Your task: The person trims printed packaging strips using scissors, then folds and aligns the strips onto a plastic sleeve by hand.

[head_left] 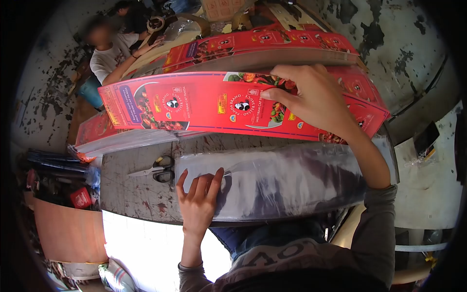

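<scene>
A long red printed strip with panda logos and food pictures hangs over the table, pinched near its upper edge by my right hand. Below it a stack of clear plastic sleeves lies along the table's near edge. On the left end of those sleeves rests my left hand, its fingers apart and nothing held. Black-handled scissors lie just left of that hand, blades pointing left. Behind the held strip are stacks of similar red strips, partly hidden by it.
The worn table has its near edge close to my body. Two people are at the back left, one near a tape roll. A blue bucket stands on the left; a cardboard box is at the back.
</scene>
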Tool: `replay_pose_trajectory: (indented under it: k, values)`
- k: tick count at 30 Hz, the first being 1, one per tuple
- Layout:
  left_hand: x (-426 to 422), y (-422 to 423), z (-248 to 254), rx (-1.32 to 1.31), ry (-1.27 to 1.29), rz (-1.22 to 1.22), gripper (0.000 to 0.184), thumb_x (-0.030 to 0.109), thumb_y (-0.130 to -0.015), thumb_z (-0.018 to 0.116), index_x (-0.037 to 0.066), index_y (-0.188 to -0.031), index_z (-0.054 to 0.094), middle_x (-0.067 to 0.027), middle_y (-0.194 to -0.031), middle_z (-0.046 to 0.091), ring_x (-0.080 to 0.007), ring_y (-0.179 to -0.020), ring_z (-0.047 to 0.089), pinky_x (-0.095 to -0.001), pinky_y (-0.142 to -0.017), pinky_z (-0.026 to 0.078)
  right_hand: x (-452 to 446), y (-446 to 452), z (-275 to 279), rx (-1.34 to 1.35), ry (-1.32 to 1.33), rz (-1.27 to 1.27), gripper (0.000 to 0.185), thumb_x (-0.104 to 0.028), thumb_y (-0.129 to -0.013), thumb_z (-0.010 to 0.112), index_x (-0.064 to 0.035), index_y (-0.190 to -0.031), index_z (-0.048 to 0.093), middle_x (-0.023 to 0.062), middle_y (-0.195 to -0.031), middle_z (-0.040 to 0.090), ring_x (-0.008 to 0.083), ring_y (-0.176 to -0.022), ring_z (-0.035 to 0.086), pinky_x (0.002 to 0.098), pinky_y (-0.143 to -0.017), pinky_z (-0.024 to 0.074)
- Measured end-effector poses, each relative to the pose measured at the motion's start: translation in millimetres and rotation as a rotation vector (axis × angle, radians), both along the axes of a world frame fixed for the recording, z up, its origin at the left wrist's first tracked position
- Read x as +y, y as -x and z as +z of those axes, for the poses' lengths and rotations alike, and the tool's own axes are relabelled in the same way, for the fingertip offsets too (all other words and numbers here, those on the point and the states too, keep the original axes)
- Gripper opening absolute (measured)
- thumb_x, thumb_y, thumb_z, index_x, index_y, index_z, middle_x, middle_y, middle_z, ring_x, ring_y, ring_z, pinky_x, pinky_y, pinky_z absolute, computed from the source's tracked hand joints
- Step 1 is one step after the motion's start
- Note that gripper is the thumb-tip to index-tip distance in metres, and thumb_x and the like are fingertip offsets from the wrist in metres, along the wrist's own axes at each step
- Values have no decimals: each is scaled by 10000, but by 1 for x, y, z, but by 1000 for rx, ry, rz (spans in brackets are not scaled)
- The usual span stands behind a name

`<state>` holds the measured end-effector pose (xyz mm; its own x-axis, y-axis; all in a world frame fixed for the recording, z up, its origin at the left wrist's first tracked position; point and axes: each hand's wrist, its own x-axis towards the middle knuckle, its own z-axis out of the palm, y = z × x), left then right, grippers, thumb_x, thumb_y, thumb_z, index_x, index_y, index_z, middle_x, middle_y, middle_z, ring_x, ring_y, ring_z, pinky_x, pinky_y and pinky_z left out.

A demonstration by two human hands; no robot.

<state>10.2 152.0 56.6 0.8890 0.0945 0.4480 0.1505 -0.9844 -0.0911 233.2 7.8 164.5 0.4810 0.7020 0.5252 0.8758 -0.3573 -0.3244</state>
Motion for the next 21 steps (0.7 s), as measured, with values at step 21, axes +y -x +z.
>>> replay_pose_trajectory:
  k: [21]
  values:
    - [12,-12,0,38,311,-257,160,159,-686,630,83,-776,521,-93,-1135,480,-272,-984,481,-421,-851,376,81,26,14,94,-266,321,221,-191,-718,613,24,-701,569,183,-586,546,331,-588,563,404,-548,422]
